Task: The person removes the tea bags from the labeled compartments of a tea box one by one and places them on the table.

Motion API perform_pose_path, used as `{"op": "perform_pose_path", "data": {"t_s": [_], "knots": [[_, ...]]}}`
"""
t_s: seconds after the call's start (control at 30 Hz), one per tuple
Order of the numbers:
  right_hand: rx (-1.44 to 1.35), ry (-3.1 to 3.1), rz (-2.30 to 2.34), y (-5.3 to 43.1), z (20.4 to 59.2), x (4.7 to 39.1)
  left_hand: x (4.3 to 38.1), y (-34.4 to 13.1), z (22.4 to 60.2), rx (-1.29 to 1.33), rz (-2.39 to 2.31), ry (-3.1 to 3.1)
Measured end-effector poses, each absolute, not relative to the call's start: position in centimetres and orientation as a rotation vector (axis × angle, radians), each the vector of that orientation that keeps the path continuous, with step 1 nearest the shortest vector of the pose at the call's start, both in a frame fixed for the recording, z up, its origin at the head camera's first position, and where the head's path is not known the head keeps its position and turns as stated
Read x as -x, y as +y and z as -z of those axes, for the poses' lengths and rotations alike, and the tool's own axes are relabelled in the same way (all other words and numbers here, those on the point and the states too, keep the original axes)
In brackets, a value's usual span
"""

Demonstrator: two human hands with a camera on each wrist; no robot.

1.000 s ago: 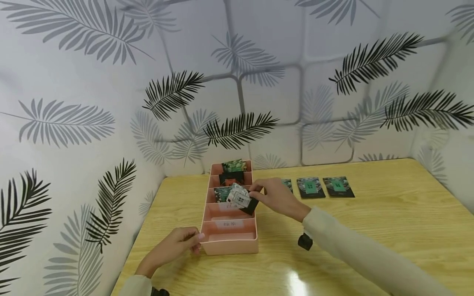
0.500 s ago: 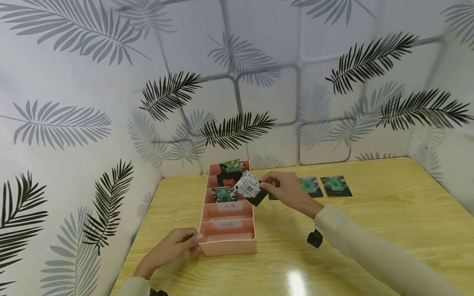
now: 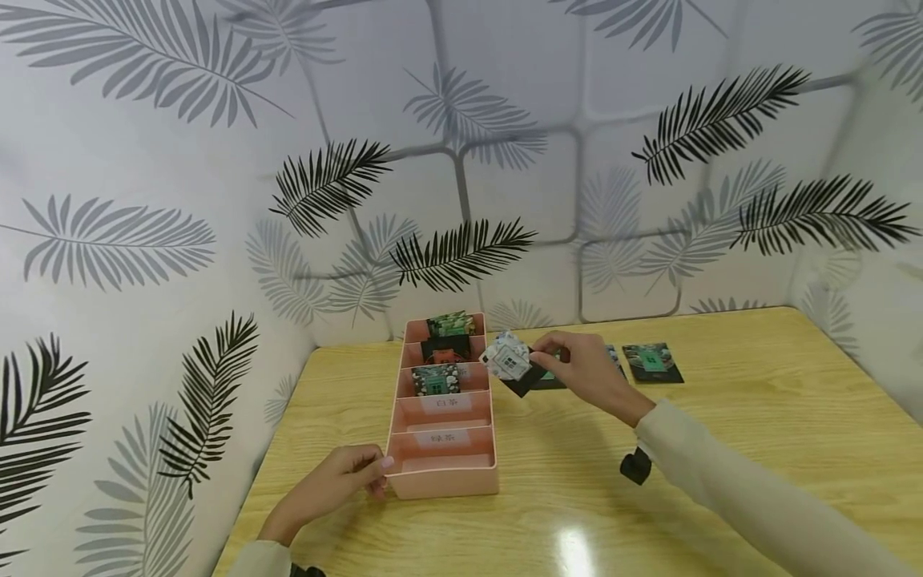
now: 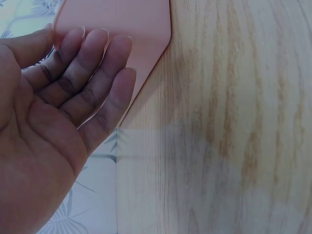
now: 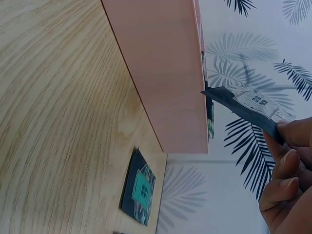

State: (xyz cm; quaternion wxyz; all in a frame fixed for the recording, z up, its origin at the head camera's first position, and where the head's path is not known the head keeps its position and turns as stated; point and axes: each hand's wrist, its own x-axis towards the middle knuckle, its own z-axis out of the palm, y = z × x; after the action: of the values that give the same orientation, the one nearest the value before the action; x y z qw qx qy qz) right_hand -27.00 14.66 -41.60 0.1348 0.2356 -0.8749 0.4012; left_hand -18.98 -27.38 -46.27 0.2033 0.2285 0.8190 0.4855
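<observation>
A long pink divided box [image 3: 447,483] stands on the wooden table in the head view. At its near left corner is my left hand [image 3: 339,482], thumb on the rim and fingers against the outer wall; in the left wrist view the bent fingertips [image 4: 119,46] meet that wall. My right hand [image 3: 587,369] pinches a white-and-black tea bag packet [image 3: 508,361] by its edge, in the air just right of the box. From the right wrist, this packet [image 5: 256,103] appears tilted, above the level of the box's rim. Two near compartments have paper labels and no packets.
The three far compartments hold a green packet [image 3: 453,324], a black-and-red packet [image 3: 445,350] and a dark floral packet [image 3: 436,380]. Green-labelled packets [image 3: 652,362] lie in a row at the table's back, partly behind my right hand. A leaf-patterned wall rises behind.
My right hand has carried the white-and-black tea bag packet rightward, from over the box to beside it, uncovering the middle compartment. The left hand keeps its place at the corner.
</observation>
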Motion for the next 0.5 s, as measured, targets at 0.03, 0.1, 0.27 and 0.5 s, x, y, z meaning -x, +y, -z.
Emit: {"op": "perform_pose_path", "data": {"t_s": [0.03, 0.1, 0.27, 0.5], "knots": [[-0.67, -2.538, -1.158, 14.9, 41.7, 27.0, 19.0, -27.4, 46.3, -0.64, -1.357, 2.283], [-0.65, -2.538, -1.143, 15.4, 41.7, 27.0, 19.0, -27.4, 46.3, -0.645, -1.361, 2.281], [-0.617, -2.546, -1.129, 16.8, 42.1, 26.7, 19.0, -27.4, 46.3, -0.658, -1.368, 2.279], [-0.577, -2.56, -1.103, 18.6, 42.5, 26.7, 18.9, -27.4, 46.3, -0.664, -1.346, 2.293]]}}
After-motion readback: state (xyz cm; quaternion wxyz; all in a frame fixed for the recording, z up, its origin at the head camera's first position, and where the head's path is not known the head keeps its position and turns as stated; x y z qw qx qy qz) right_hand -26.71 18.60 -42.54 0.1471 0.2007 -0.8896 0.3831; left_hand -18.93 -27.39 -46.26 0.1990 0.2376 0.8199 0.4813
